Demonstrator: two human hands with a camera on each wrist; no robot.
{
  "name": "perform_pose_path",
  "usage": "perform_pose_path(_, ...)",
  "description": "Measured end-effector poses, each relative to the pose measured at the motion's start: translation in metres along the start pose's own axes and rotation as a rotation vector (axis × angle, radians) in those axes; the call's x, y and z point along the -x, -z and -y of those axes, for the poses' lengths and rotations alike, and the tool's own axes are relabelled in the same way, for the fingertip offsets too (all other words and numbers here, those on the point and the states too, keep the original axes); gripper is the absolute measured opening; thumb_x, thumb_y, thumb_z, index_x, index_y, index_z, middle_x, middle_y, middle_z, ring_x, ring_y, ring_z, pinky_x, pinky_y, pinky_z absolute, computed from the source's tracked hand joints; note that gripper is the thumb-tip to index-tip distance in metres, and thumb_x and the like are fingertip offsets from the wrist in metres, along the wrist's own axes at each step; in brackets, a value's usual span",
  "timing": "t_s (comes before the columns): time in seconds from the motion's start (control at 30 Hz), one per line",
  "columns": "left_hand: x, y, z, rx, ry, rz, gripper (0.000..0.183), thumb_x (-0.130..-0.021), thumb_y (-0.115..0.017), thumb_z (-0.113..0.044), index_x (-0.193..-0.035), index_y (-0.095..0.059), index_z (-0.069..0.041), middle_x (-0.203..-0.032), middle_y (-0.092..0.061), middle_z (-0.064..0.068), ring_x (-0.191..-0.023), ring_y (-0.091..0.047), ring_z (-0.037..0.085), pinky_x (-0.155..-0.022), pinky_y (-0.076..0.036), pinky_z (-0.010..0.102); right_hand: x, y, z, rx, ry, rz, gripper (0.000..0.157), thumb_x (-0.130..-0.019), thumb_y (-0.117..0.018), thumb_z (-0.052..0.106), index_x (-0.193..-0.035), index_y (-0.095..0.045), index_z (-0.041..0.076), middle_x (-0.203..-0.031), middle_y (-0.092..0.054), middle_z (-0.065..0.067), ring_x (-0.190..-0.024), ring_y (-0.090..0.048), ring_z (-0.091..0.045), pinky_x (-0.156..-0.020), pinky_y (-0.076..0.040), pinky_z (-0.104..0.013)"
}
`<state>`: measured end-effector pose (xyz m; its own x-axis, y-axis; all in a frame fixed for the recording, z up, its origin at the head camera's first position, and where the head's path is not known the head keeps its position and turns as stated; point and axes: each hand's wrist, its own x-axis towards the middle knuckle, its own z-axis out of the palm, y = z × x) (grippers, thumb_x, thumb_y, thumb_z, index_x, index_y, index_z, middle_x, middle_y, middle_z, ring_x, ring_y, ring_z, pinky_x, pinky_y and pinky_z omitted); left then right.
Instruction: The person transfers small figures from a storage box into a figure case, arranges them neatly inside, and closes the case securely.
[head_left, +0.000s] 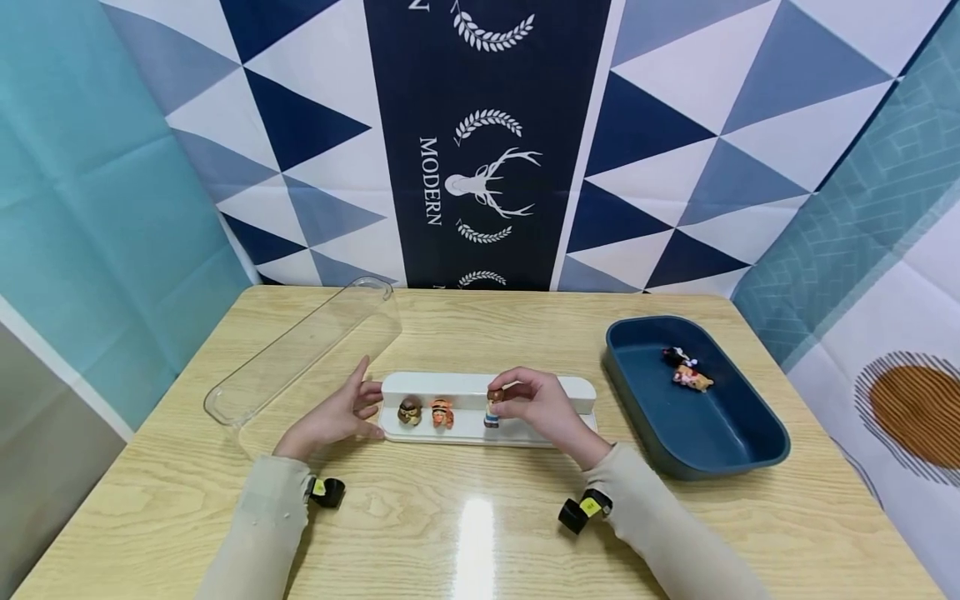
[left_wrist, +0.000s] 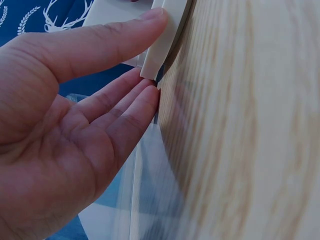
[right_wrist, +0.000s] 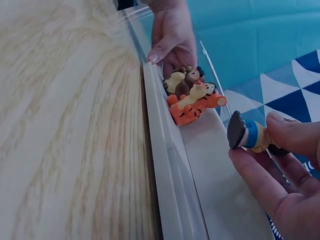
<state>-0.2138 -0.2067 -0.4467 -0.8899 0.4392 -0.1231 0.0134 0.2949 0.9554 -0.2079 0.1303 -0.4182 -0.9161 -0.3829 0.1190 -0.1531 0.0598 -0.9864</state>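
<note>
A long white display stand with a raised back ledge lies on the table. At its left end my left hand touches the edge with thumb and fairly straight fingers. A brown owl figurine and an orange tiger figurine sit side by side on the stand's left part. My right hand pinches a small figurine with brown hair, blue shorts and dark feet between thumb and fingers. In the right wrist view its feet appear off the stand's surface.
A blue bin stands at the right, holding a black-and-white figurine and a light-brown figurine, both lying down. On the left lies a clear plastic cover, close to the left hand. A patterned cloth hangs behind the table.
</note>
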Motion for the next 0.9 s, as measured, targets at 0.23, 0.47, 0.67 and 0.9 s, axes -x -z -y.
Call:
perform_pose_path(0.23,-0.002,0.0,-0.001,0.0,-0.003,-0.005,0.125,-0.079,-0.074,0.016,-0.152,0.026,-0.003,-0.152,-0.022,0.039,-0.14,-0.026,0.053,-0.115,-0.028,0.055,-0.003,-0.006,-0.003,0.167,0.173,0.013,0.022,-0.08,-0.077,-0.01,-0.099,-0.068,-0.004,-0.097,-0.069,-0.018,-0.086,-0.069,-0.02,-0.074,-0.061,-0.029)
perform_pose_path(0.47,-0.002,-0.002,0.001,0.003,-0.007,-0.001,0.126,-0.078,-0.074,0.018,-0.151,0.027,-0.002,-0.152,-0.02,0.04,-0.14,-0.026,0.053,-0.115,-0.03,0.054,-0.003,-0.014,-0.012,0.299,0.307,0.056,0.021,-0.078,-0.077,-0.012,-0.092,-0.069,0.001,-0.093,-0.067,-0.012,-0.085,-0.067,-0.026,-0.075,-0.061,-0.034)
perform_pose_path(0.67,0.0,-0.002,-0.001,0.01,-0.018,0.009,0.127,-0.078,-0.075,0.014,-0.152,0.027,-0.003,-0.152,-0.019,0.04,-0.14,-0.025,0.053,-0.115,-0.031,0.052,-0.001,-0.023,-0.011,0.359,0.35,0.076,0.02,-0.08,-0.075,-0.014,-0.091,-0.066,0.0,-0.095,-0.064,-0.013,-0.085,-0.065,-0.029,-0.075,-0.062,-0.035)
perform_pose_path(0.9,0.002,-0.002,-0.004,0.002,-0.033,0.017,0.127,-0.078,-0.075,0.014,-0.151,0.027,-0.002,-0.151,-0.021,0.041,-0.139,-0.026,0.053,-0.115,-0.031,0.051,-0.004,-0.026,-0.012,0.42,0.368,0.115,0.023,-0.082,-0.072,-0.015,-0.09,-0.063,0.005,-0.096,-0.06,-0.005,-0.086,-0.066,-0.02,-0.075,-0.061,-0.023)
